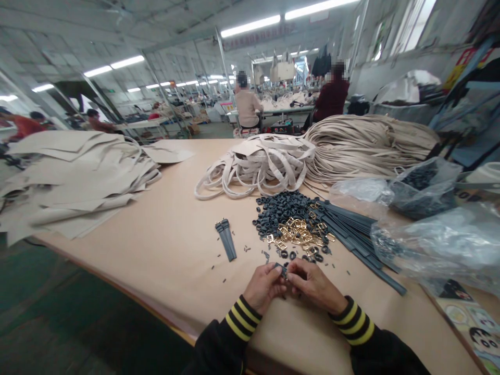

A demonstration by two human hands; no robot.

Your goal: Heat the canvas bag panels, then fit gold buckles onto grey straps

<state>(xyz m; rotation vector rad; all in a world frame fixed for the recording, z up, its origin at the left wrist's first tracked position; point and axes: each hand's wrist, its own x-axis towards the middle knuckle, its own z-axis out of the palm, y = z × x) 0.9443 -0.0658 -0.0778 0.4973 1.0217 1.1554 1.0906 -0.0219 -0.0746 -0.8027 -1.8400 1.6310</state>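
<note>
My left hand and my right hand meet near the table's front edge, both pinched on a small dark strap piece held between their fingertips. Just beyond them lies a heap of dark loops mixed with gold metal buckles. A bundle of long dark straps runs off to the right of the heap. To the left, a few finished dark straps lie together on the tan table. Small dark bits are scattered around my hands.
Clear plastic bags of dark parts sit at the right. Beige webbing straps and a large beige coil pile lie further back. Stacked beige fabric panels fill the left. Two seated people work at a far table.
</note>
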